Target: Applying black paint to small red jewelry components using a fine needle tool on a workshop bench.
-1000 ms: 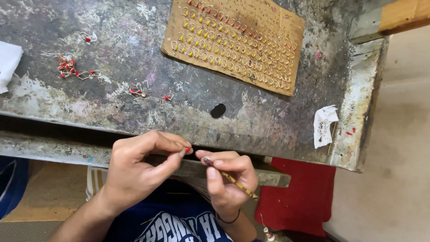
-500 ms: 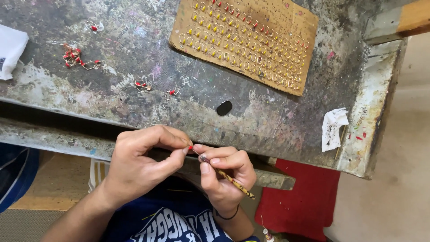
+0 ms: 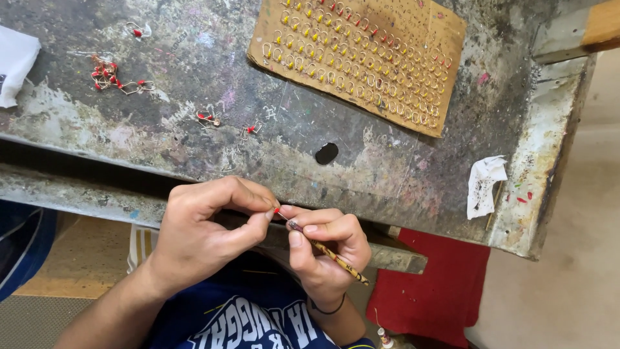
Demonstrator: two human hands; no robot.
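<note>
My left hand (image 3: 206,232) pinches a tiny red-tipped hook piece (image 3: 276,211) between thumb and forefinger, just below the workbench's front edge (image 3: 84,194). My right hand (image 3: 329,249) grips a thin yellow-brown brush (image 3: 332,255) like a pencil, its tip touching the red piece. Both hands meet close together over my lap. A brown cardboard sheet (image 3: 452,39) at the back of the bench carries many rows of small metal hooks, a few with red tips.
Loose red-tipped hooks lie in a cluster (image 3: 110,76) at the left and in two small groups (image 3: 208,118) mid-bench. A white cloth (image 3: 14,64) lies at the far left, a crumpled paper scrap (image 3: 484,184) near the right corner, a dark hole (image 3: 326,153) mid-bench, and red fabric (image 3: 433,291) below.
The view has shifted slightly. The hands stay joined, the brush tip still on the small piece.
</note>
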